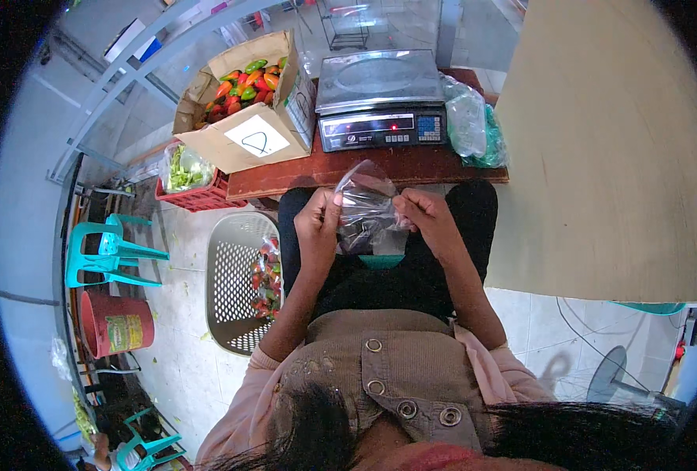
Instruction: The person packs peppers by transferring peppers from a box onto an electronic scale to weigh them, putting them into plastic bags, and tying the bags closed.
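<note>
Between my two hands a clear plastic bag (369,206) is spread above my lap. My left hand (319,221) pinches its left edge with the thumb on top. The right side of the bag is gripped by my right hand (423,213), its fingers curled. Nothing can be made out inside the bag. Just beyond, on a red-brown wooden table (348,172), stands a digital weighing scale (382,100) with a bare metal pan. Left of it is an open cardboard box (207,147) of red, orange and green peppers (251,85).
Plastic bags (472,120) lie right of the scale. A laundry-style basket (236,229) on the floor holds bagged peppers (267,277). Left are a red crate (201,198) with bagged greens (186,171), turquoise chairs (110,250) and a red bucket (118,324). A large board (607,165) is at right.
</note>
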`<state>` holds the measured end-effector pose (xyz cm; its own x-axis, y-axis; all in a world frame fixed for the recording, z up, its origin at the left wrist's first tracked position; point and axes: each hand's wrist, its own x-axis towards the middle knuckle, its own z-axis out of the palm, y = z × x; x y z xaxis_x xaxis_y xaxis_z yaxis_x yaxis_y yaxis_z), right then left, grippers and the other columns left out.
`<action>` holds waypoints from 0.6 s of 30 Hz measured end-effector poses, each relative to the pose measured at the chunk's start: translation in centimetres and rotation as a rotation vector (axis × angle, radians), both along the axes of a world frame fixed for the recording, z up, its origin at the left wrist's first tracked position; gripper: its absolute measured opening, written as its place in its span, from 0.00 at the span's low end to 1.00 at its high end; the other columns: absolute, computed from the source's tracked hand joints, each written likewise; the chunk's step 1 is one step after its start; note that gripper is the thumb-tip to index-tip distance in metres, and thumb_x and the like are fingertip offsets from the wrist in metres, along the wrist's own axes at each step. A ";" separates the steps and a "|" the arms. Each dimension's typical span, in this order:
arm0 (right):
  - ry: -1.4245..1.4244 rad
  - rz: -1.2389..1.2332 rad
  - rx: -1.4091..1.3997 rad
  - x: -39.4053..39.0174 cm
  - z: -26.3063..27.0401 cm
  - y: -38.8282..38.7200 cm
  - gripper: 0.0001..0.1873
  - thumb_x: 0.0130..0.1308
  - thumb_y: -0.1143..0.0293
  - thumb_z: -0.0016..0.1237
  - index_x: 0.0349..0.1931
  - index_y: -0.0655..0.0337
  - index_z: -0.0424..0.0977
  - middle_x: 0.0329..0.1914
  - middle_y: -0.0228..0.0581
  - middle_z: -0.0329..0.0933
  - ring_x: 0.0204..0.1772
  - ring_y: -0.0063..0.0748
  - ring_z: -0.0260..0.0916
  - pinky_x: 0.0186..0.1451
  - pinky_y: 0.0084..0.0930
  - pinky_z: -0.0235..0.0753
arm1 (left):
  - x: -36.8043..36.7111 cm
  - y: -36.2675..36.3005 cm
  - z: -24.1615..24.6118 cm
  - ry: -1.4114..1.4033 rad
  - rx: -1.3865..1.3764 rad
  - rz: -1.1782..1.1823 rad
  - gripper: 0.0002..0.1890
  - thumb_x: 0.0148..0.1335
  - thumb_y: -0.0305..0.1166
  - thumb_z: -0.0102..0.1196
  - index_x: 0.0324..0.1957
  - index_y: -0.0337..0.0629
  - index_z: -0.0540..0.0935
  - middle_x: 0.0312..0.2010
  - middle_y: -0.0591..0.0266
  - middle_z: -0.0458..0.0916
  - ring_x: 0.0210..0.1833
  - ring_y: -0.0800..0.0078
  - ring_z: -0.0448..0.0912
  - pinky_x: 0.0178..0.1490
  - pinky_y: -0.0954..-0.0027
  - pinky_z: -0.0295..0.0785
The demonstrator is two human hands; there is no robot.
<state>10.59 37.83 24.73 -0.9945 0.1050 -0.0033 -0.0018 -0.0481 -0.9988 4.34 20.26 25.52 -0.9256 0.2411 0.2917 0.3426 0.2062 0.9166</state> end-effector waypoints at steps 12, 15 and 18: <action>0.294 -0.132 0.267 -1.1 -1.1 -0.9 0.11 0.53 0.66 0.49 0.20 0.62 0.65 0.19 0.27 0.60 0.22 0.16 0.57 0.25 0.16 0.59 | 0.8 0.4 0.4 0.243 -0.105 0.008 0.08 0.52 0.26 0.50 0.33 0.34 0.69 0.30 0.58 0.70 0.33 0.72 0.68 0.38 0.75 0.62; 0.358 -0.046 0.211 -1.3 -2.7 -2.2 0.12 0.51 0.66 0.51 0.20 0.62 0.64 0.20 0.28 0.61 0.24 0.16 0.57 0.26 0.17 0.59 | 1.0 0.9 -0.9 -0.070 -0.042 -0.243 0.06 0.55 0.28 0.49 0.31 0.36 0.69 0.26 0.64 0.70 0.29 0.77 0.68 0.33 0.78 0.63; 0.344 0.012 0.432 -0.9 -2.9 -2.7 0.11 0.52 0.64 0.51 0.23 0.61 0.66 0.20 0.26 0.62 0.26 0.17 0.59 0.28 0.18 0.61 | 0.8 0.7 -1.7 -0.376 0.044 -0.390 0.06 0.56 0.30 0.48 0.29 0.39 0.69 0.24 0.68 0.70 0.27 0.82 0.68 0.31 0.81 0.63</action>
<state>9.67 35.08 21.82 -0.9316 0.0134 0.3632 -0.3338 0.3636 -0.8697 5.11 20.91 23.78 -0.8126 0.5822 -0.0250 0.0324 0.0880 0.9956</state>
